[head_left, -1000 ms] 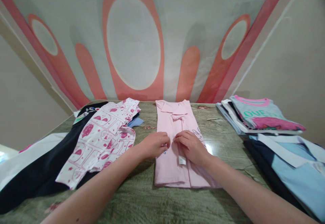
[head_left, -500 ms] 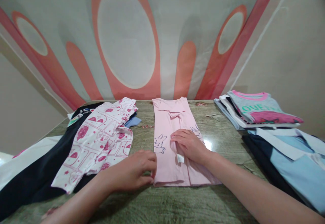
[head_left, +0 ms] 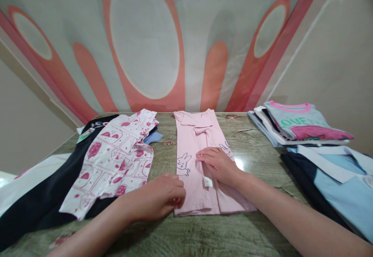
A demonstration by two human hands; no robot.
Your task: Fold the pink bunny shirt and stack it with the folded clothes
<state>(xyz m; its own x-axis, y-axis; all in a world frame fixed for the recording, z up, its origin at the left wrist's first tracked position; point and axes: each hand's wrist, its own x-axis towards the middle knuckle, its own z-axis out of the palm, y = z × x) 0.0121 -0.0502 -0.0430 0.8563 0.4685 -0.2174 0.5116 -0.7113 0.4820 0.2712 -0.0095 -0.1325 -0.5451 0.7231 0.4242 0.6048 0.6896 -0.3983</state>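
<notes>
A pink shirt (head_left: pixel 192 195) with rabbit drawings lies in a long strip in front of me, its sides turned in and a sleeve laid along the middle. A small white tag (head_left: pixel 208 182) shows on its lower part. My right hand (head_left: pixel 220 165) rests flat on the shirt's right half, fingers stretched toward the middle. At the lower left edge, my left hand (head_left: pixel 163 197) is closed, its curled fingers over the cloth; the fingertips are partly hidden.
On the left of the wooden table (head_left: pixel 192 237) lie a white-and-pink printed garment (head_left: pixel 116 156) and a black garment (head_left: pixel 43 195). At the right are a folded pile topped by a grey-and-pink shirt (head_left: pixel 305 121) and a light blue garment (head_left: pixel 338 187) with a white collar.
My left hand has moved slightly right over the shirt's edge, and its fingers have closed. My right hand stays in place on the shirt. The view has shifted a little.
</notes>
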